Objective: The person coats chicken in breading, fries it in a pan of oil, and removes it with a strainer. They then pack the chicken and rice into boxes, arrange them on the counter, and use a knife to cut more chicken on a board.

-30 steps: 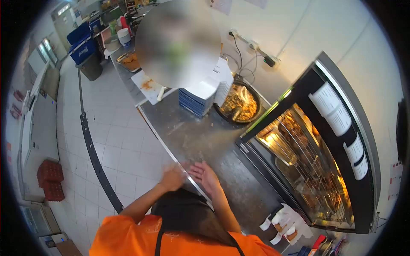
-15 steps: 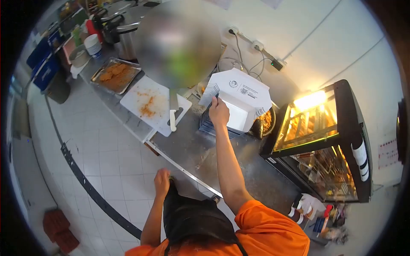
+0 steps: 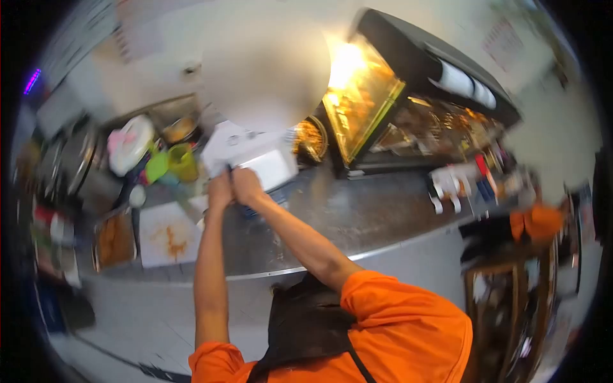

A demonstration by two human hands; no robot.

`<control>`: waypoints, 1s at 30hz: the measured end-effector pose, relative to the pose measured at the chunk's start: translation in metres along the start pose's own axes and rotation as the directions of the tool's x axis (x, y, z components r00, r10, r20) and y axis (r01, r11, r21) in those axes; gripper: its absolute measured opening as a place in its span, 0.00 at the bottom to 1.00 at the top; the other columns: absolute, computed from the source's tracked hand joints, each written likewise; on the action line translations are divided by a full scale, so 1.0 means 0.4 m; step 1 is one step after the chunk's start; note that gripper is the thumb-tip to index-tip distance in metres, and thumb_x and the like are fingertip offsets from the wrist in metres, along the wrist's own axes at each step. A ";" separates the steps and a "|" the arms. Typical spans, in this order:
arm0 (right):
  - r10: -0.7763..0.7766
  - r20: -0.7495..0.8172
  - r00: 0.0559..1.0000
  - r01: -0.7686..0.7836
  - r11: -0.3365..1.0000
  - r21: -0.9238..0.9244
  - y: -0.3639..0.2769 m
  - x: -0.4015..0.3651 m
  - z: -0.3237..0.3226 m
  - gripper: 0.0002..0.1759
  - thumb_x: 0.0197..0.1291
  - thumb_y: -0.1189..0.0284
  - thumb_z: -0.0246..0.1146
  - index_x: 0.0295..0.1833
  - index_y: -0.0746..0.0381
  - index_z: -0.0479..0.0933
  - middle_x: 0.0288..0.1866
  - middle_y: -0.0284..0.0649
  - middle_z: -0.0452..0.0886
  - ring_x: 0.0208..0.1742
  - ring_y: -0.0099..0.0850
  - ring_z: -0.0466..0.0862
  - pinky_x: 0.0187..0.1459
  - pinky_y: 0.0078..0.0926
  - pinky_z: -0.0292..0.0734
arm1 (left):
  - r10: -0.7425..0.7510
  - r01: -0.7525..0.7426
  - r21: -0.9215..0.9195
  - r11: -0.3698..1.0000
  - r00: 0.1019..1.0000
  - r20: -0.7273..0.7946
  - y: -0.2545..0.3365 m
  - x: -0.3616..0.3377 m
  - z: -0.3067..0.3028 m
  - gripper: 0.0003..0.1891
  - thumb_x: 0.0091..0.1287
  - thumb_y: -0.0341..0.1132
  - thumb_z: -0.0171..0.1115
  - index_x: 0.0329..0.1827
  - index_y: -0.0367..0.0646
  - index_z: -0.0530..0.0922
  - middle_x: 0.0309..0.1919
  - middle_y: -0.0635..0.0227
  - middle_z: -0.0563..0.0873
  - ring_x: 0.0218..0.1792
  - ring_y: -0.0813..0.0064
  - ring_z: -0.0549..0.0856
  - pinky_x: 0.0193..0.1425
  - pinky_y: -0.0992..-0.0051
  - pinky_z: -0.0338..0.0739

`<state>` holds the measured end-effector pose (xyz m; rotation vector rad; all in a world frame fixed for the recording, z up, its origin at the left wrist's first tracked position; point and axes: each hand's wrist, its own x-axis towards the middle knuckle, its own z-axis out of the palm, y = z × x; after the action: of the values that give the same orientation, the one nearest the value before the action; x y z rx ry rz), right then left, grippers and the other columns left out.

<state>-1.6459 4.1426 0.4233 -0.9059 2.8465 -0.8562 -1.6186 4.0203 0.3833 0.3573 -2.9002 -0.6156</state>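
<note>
An open white cardboard takeaway box (image 3: 284, 167) sits on a dark stack on the metal counter, its lid (image 3: 223, 143) raised toward the wall. My right hand (image 3: 248, 186) is closed on the box's left side wall. Right beside it, my left hand (image 3: 220, 190) is closed at the same left corner of the box; blur softens its fingers. Left of my hands lies a white cutting board (image 3: 153, 220) with orange crumbs on it. The knife by the board is blurred and mostly behind my left arm.
A metal tray (image 3: 133, 249) of orange breaded food stands at the left. Behind the box is a dark bowl of fried food (image 3: 310, 137). A lit glass warming cabinet (image 3: 377, 96) stands to the right. Green containers (image 3: 184, 163) sit at the back left.
My left hand has come up from beside my body to the box, next to my right hand. The view has turned, and the box now appears lower and farther left.
</note>
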 end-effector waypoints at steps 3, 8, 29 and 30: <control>0.084 -0.034 0.996 -0.078 0.984 0.159 -0.025 -0.050 -0.090 0.14 0.55 0.71 0.63 0.40 0.72 0.73 0.33 0.61 0.82 0.40 0.55 0.84 0.42 0.49 0.79 | 0.149 -0.151 -0.052 0.987 0.988 -0.028 0.043 -0.033 -0.031 0.15 0.72 0.36 0.45 0.43 0.33 0.76 0.30 0.44 0.85 0.33 0.47 0.86 0.38 0.52 0.79; 0.159 -0.313 0.936 -0.026 0.920 0.391 -0.031 -0.124 -0.320 0.11 0.62 0.71 0.58 0.42 0.70 0.73 0.31 0.61 0.80 0.38 0.57 0.82 0.38 0.51 0.76 | -0.054 0.094 -0.335 0.938 0.990 0.127 0.056 -0.052 -0.027 0.26 0.75 0.39 0.38 0.27 0.30 0.78 0.23 0.44 0.83 0.28 0.49 0.86 0.34 0.55 0.78; 0.485 -0.199 0.852 -0.507 0.858 -0.081 1.259 -0.729 -0.516 0.22 0.58 0.64 0.61 0.51 0.70 0.69 0.38 0.53 0.80 0.40 0.50 0.82 0.40 0.47 0.79 | -0.336 0.291 -0.229 0.929 0.922 -0.190 0.154 -0.164 0.072 0.21 0.75 0.44 0.49 0.46 0.29 0.77 0.39 0.57 0.83 0.35 0.70 0.81 0.35 0.73 0.77; 0.425 -0.304 0.853 -0.472 0.876 -0.100 1.269 -0.723 -0.530 0.22 0.57 0.63 0.61 0.50 0.69 0.70 0.41 0.53 0.79 0.43 0.49 0.81 0.41 0.47 0.79 | -0.547 0.476 -0.442 0.760 0.836 -0.041 0.295 -0.176 0.037 0.21 0.74 0.45 0.50 0.54 0.32 0.75 0.43 0.57 0.83 0.39 0.70 0.82 0.30 0.74 0.77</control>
<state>-1.7130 4.7487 0.3043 -0.0954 3.1983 -0.7303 -1.5773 4.1490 0.4120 1.1012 -2.3981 -1.1907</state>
